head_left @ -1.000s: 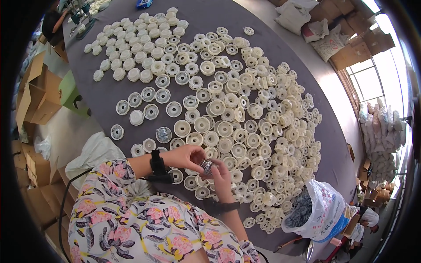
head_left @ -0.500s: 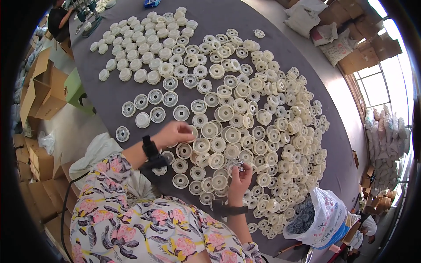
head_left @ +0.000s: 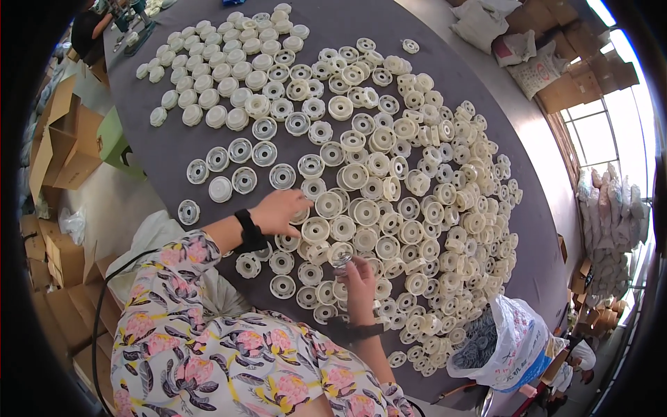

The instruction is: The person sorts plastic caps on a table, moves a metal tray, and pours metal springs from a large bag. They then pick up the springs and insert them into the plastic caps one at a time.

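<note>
My left hand (head_left: 279, 210) is over the left edge of the pile, its thumb and fingers spread around a white plastic ring (head_left: 300, 216). Whether the fingertips touch that ring is hard to make out. Between the fingertips of my right hand (head_left: 358, 279) are thin shiny metal rings (head_left: 340, 257), held just above the plastic pieces. Pale round plastic rings with open centres (head_left: 365, 212) lie heaped around both hands. Left of my left hand, several rings with silvery insides (head_left: 244, 180) lie spread apart on the dark grey table (head_left: 156, 139).
White domed plastic pieces (head_left: 221, 71) stand in rows at the far left. At the right near edge, a white plastic bag (head_left: 517, 347) holds a mass of grey metal rings (head_left: 476, 344). Cardboard boxes (head_left: 73, 149) and a green stool (head_left: 114, 139) stand left of the table.
My right hand has moved left with the metal rings, toward my left hand. The fingers of my left hand have gone from pinched together to spread. The view has shifted slightly.
</note>
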Demonstrator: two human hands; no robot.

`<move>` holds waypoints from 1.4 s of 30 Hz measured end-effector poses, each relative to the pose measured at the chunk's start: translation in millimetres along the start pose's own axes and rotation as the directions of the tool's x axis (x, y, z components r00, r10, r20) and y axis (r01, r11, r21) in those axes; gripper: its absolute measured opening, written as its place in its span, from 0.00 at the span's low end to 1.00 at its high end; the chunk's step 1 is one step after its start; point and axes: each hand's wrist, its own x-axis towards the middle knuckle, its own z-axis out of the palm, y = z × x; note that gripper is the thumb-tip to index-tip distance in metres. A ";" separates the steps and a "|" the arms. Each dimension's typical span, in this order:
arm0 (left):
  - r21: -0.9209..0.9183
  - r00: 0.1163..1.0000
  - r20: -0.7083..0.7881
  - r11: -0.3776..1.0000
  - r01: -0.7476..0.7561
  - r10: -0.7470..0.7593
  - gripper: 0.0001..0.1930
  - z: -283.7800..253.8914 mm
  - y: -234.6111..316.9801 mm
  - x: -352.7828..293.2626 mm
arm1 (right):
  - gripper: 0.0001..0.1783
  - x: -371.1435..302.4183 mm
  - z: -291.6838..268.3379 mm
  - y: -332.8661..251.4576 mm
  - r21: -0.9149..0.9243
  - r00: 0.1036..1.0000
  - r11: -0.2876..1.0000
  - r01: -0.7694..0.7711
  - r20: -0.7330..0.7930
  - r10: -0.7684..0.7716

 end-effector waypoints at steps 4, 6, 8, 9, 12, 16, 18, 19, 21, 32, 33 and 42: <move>0.147 0.992 0.044 0.983 0.109 -0.116 0.30 10.0 -4.0 -3.7 | 0.13 -9.6 9.9 -0.6 -0.038 0.997 0.999 -0.001 0.083 0.004; 0.170 0.989 0.025 0.976 0.137 -0.143 0.29 5.5 -3.2 -11.6 | 0.14 -13.9 7.8 0.7 -0.026 0.996 1.000 0.004 0.085 -0.002; 0.191 0.986 0.004 0.968 0.162 -0.165 0.29 -1.2 10.6 -14.6 | 0.14 -17.9 2.0 3.6 -0.014 0.996 1.000 0.010 0.084 -0.009; -0.023 0.998 0.027 0.998 0.063 -0.063 0.28 0.3 26.5 -14.3 | 0.14 -19.2 -1.8 6.3 0.034 0.996 0.998 -0.047 0.076 0.045; -0.619 0.979 0.036 0.773 -0.137 0.202 0.27 9.6 80.5 -26.2 | 0.14 -26.4 2.0 8.9 0.183 0.976 0.968 -0.174 0.165 0.144; -0.659 0.988 0.119 0.752 0.003 0.100 0.27 13.2 101.3 -35.2 | 0.14 -30.4 -1.7 13.5 0.349 0.944 0.900 -0.260 0.286 0.162; -0.601 0.989 0.119 0.800 0.001 0.088 0.28 7.8 102.3 -38.6 | 0.13 -32.3 -3.0 13.4 0.333 0.938 0.903 -0.271 0.303 0.170; -0.601 0.989 0.117 0.799 0.001 0.087 0.28 7.6 101.0 -40.1 | 0.13 -33.4 -2.7 13.0 0.317 0.931 0.905 -0.283 0.318 0.180; -0.598 0.993 0.072 0.801 -0.030 0.091 0.27 6.1 98.1 -41.0 | 0.15 -37.2 2.9 6.8 0.322 0.935 0.906 -0.276 0.310 0.175; -0.919 0.974 0.166 0.335 0.210 -0.156 0.26 16.3 94.1 -38.7 | 0.18 -30.7 20.2 -1.7 0.126 0.987 0.992 0.028 0.155 -0.048; -0.893 0.984 0.091 0.425 0.149 -0.154 0.27 17.1 93.1 -38.7 | 0.20 -30.4 20.5 -3.6 0.164 0.986 0.986 -0.015 0.167 -0.013; -0.051 0.939 -0.276 0.978 0.200 -0.206 0.21 10.9 20.7 -20.0 | 0.23 -25.1 5.7 1.9 -0.005 0.994 0.997 0.082 0.073 -0.082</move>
